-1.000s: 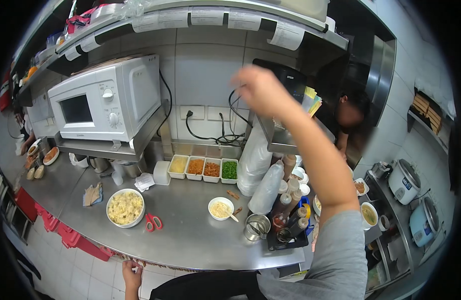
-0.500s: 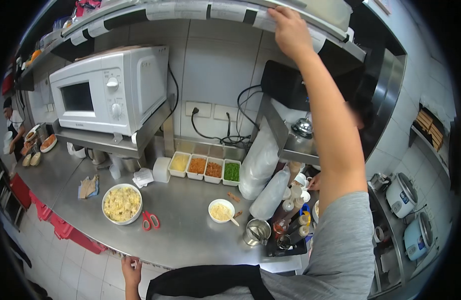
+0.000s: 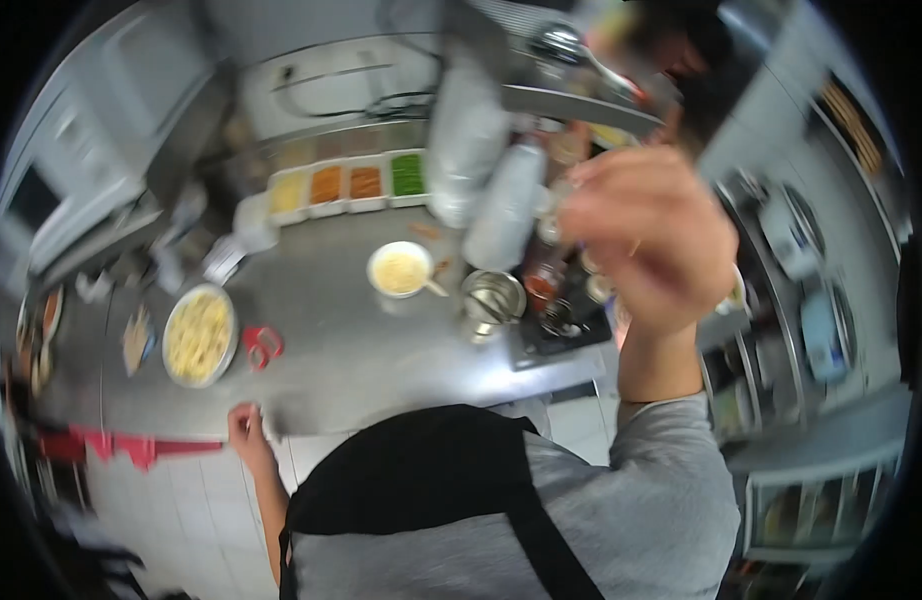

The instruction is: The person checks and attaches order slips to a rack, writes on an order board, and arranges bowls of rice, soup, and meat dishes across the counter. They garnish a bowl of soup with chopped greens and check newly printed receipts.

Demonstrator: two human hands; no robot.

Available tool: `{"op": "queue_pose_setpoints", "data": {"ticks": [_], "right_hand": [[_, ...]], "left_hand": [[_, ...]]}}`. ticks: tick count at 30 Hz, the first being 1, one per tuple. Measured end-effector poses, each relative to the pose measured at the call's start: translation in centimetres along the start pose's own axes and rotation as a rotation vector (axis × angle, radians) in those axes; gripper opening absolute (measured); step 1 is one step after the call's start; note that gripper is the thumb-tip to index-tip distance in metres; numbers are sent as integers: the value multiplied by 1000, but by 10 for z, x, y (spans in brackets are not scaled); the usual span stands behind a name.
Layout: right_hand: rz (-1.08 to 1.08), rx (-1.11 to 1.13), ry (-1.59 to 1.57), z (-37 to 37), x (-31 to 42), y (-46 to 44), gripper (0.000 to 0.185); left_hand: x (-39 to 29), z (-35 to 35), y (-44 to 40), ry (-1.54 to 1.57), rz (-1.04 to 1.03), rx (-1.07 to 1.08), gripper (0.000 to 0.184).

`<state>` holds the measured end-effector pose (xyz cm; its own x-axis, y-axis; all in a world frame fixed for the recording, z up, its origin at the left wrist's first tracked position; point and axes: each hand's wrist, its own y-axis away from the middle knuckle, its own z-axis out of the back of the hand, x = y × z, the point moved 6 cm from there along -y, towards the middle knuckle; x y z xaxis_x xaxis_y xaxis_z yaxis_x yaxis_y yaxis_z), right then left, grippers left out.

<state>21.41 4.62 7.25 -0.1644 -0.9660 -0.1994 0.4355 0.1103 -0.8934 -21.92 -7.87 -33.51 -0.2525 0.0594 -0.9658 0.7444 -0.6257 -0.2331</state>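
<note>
My right hand (image 3: 651,235) is raised close to the camera, above the bottles (image 3: 546,285) at the right of the counter. Its fingers are curled and blurred by motion, so what they hold, if anything, is hidden. By the counter's front edge, my left hand (image 3: 249,435) hangs with its fingers partly bent; whether something is in them is unclear. Nearest to it are red scissors (image 3: 263,347) and a large white bowl of yellowish food (image 3: 200,336). A small white bowl (image 3: 400,270) with a spoon stands mid-counter beside a metal container (image 3: 493,298).
Four food tubs (image 3: 347,186) line the back of the steel counter (image 3: 331,370). Wrapped stacks (image 3: 506,205) stand right of them. A microwave (image 3: 66,150) sits on a shelf at left. Another person (image 3: 686,50) is at the upper right, near a metal shelf (image 3: 581,105).
My right hand has come down from the paper slips on the overhead shelf, toward the camera, and its fingers have curled. The view has tilted downward.
</note>
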Motion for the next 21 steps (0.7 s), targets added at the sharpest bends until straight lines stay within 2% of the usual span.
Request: {"op": "queue_pose_setpoints", "data": {"ticks": [1,2,4,6,7,8,9,10,11,14,15,16,18,21], "right_hand": [[-170,-136,114,36,-19,27,23],[-441,-269,295,68,-37,62,16],[-905,-465,229,122,-87,143,11],[-1232,-256,310,151,-138,226,15],[-1290,84,506,155,-157,261,19],[-1204,334,543,146,-174,293,21],[-1393,334,244,127,-188,321,21],[-1359,275,-53,105,-208,348,22],[-1456,270,-150,84,-224,362,21],[-1414,409,73,48,-297,419,26],[-1350,398,53,37,-314,435,30],[-1316,338,-175,18,-331,451,38],[-1480,109,-576,0,-343,455,37],[-1420,-255,-120,33,-376,473,34]], "left_hand": [[-11,-5,-1,-1,-13,8,10],[-18,-8,-2,-9,8,73,13],[-12,-4,-11,-76,8,103,18],[-32,-16,-5,-44,43,20,15],[-33,-23,1,-46,52,33,13],[-37,-36,6,-87,52,38,13],[-43,-50,13,-128,52,35,13],[-48,-64,23,-170,54,26,14],[-52,-79,33,-163,43,19,15],[-57,-134,73,-169,20,-3,18],[-60,-152,87,-190,16,-14,18],[-63,-167,101,-213,12,-27,19],[-79,-197,128,-249,34,-48,21],[-102,-223,157,-323,26,-91,23]]}}
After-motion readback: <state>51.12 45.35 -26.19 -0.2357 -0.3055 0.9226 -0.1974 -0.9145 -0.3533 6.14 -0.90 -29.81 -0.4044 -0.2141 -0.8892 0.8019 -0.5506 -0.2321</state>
